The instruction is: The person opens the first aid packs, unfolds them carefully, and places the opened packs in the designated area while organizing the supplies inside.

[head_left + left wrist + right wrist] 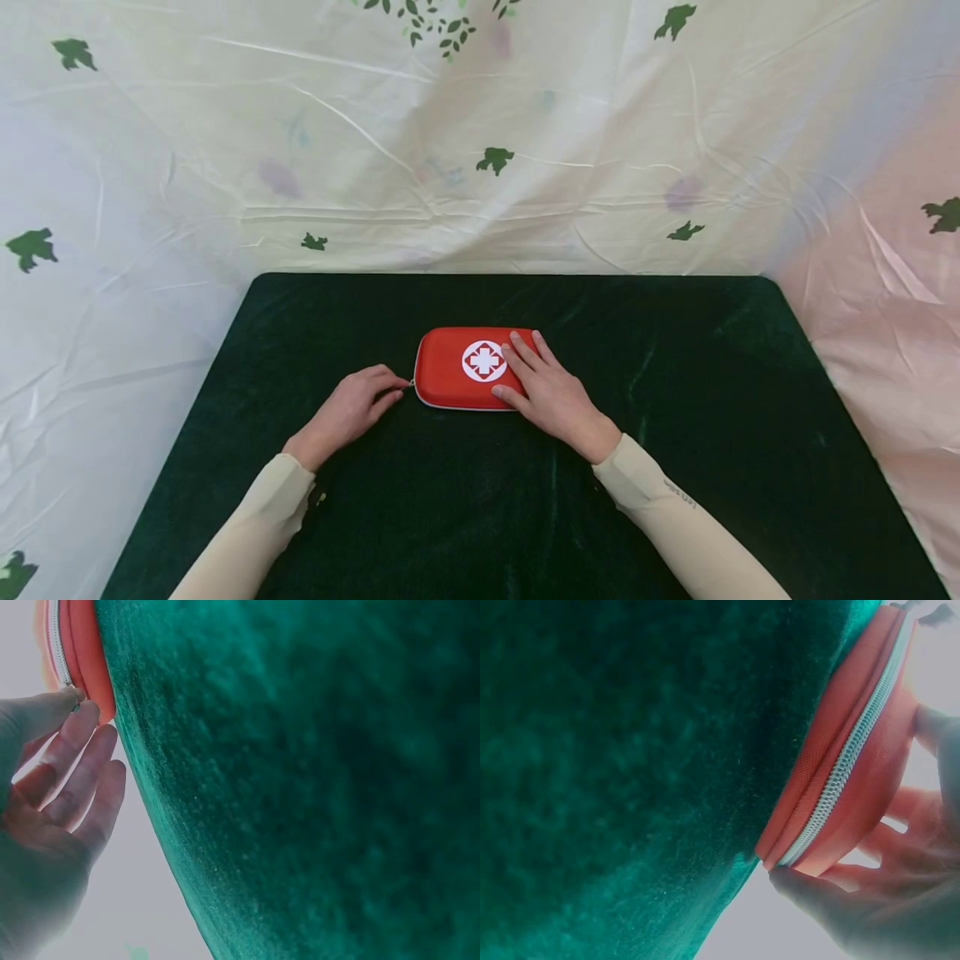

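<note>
A red zippered first-aid case (442,358) lies flat on the dark green cloth, a white cross emblem (484,361) on its lid. At its left end my left hand (347,414) pinches the small zipper pull (411,384) between thumb and forefinger; the other fingers extend loosely in the left wrist view. My right hand (558,398) rests across the right part of the lid with fingers spread, covering that end and slightly overlapping the emblem. Along the case's side, the silver zipper teeth (838,772) run meshed together in the right wrist view.
The case sits near the middle of a table covered in green velvet-like cloth (675,358). Behind and at both sides hangs a pale, creased curtain (585,125) with green leaf shapes.
</note>
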`<state>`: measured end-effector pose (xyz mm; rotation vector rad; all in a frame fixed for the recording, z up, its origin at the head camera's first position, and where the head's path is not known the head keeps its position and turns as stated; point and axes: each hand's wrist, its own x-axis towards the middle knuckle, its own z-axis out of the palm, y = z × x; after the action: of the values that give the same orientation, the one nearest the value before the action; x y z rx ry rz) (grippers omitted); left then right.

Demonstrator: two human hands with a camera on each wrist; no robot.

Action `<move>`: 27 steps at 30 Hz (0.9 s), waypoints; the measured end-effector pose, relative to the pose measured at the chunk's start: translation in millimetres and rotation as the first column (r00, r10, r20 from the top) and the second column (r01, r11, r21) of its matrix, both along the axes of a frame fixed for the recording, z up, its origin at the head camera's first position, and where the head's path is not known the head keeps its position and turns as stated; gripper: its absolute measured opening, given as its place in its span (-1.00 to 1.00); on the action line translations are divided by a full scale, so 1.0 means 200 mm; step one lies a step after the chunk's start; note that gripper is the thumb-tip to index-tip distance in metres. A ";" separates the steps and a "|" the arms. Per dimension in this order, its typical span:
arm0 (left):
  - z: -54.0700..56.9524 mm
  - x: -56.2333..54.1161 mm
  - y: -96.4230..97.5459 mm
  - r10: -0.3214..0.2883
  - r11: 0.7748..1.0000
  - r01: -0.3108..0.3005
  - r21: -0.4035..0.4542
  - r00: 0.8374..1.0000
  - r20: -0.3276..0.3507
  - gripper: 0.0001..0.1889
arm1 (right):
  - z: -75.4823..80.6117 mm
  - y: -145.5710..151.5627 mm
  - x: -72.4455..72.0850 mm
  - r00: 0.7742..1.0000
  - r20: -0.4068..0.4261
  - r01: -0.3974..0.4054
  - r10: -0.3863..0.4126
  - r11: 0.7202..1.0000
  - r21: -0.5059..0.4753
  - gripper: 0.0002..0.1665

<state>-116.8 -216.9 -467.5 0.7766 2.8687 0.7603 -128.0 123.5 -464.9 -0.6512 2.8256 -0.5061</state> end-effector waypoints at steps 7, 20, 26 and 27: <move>0.01 0.01 -0.01 -0.009 1.000 0.009 0.012 1.000 -0.001 -0.75 | 0.01 0.00 -0.01 1.000 -0.001 -0.003 0.003 1.000 -0.007 -0.02; 0.01 0.04 0.01 -0.006 1.000 0.006 0.009 1.000 0.017 -0.74 | 0.01 -0.01 -0.02 1.000 0.005 -0.003 0.003 1.000 -0.003 -0.02; 0.02 0.05 0.03 0.002 1.000 -0.002 -0.009 1.000 0.018 -0.74 | 0.01 -0.01 -0.02 1.000 0.008 0.002 -0.002 1.000 0.006 -0.01; 0.02 0.06 0.03 0.003 1.000 -0.003 -0.009 1.000 0.019 -0.74 | 0.01 -0.01 -0.02 1.000 0.008 0.004 -0.004 1.000 0.008 -0.01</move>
<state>-105.6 -210.4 -463.0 0.7601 2.8550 0.7510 -131.8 121.2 -461.9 -0.6413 2.8206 -0.4960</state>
